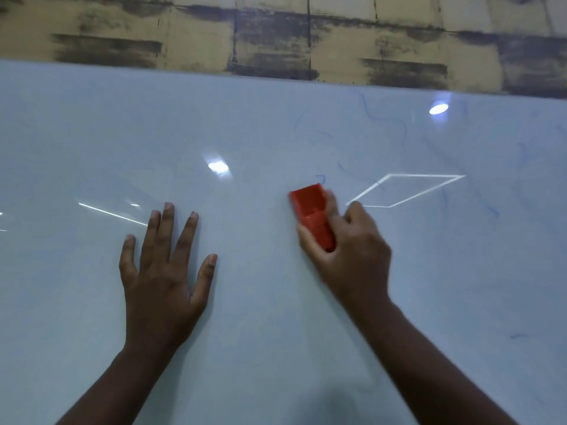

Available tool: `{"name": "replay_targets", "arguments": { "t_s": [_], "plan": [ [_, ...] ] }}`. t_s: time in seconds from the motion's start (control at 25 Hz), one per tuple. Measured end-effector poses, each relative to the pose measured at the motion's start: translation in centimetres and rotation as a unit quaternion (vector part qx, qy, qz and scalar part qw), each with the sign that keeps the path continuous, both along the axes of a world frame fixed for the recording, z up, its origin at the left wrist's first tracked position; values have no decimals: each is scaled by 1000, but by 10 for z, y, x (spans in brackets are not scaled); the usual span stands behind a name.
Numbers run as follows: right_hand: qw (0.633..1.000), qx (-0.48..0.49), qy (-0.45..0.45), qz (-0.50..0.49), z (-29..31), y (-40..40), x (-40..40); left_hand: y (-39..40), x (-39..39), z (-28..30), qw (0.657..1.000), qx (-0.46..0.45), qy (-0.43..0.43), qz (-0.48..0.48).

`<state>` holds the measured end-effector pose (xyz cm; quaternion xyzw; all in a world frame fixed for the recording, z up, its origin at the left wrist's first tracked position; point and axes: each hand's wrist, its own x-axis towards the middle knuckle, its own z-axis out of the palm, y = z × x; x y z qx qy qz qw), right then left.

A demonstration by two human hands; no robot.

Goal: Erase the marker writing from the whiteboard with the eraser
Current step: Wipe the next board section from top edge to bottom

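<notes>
The whiteboard [260, 124] fills most of what I can see, lying glossy and pale blue-white, with a worn yellow and black patterned surface [276, 35] running along its far edge at twelve o'clock. The left hand [162, 271] lies flat on the board at about eight o'clock from centre, fingers straight and spread, palm down, holding nothing. The right hand [346, 250] grips a red eraser [313, 213], thumb along its near side and fingers curled over the far side, with the eraser's front end sticking out toward eleven o'clock and pressed against the board. The hand and eraser are a little blurred. Just past the eraser's tip sits a small blue marker mark [320, 178]. Fainter blue marker squiggles [383, 118] trail across the board at one to two o'clock, and more faded strokes [491, 210] lie toward three o'clock. Bright ceiling light reflections [218, 167] glare off the surface.
</notes>
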<state>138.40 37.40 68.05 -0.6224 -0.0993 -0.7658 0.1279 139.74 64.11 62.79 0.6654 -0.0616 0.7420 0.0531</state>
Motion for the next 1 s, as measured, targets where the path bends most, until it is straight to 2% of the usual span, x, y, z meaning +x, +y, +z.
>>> {"name": "replay_targets", "arguments": {
  "t_s": [0.28,0.44,0.6,0.72,0.84,0.92,1.0],
  "plan": [
    [989,136,35,-33,20,-141,-5,-4,1,2,1000,-1,-18,18],
    [989,139,43,-3,55,-142,-10,-10,-4,9,999,-34,-18,2],
    [998,54,32,16,56,-56,-3,-11,-14,37,999,-41,-24,-22],
    [998,-57,-2,19,50,12,-3,-7,-8,63,999,-13,-45,16],
    [987,-161,-16,-3,62,41,-4,-9,-1,95,998,31,-44,28],
    [986,-168,-8,-5,81,36,-4,-13,3,111,998,46,-37,33],
    [992,-126,0,2,97,20,-2,-12,8,117,998,46,-34,26]
  ]
}}
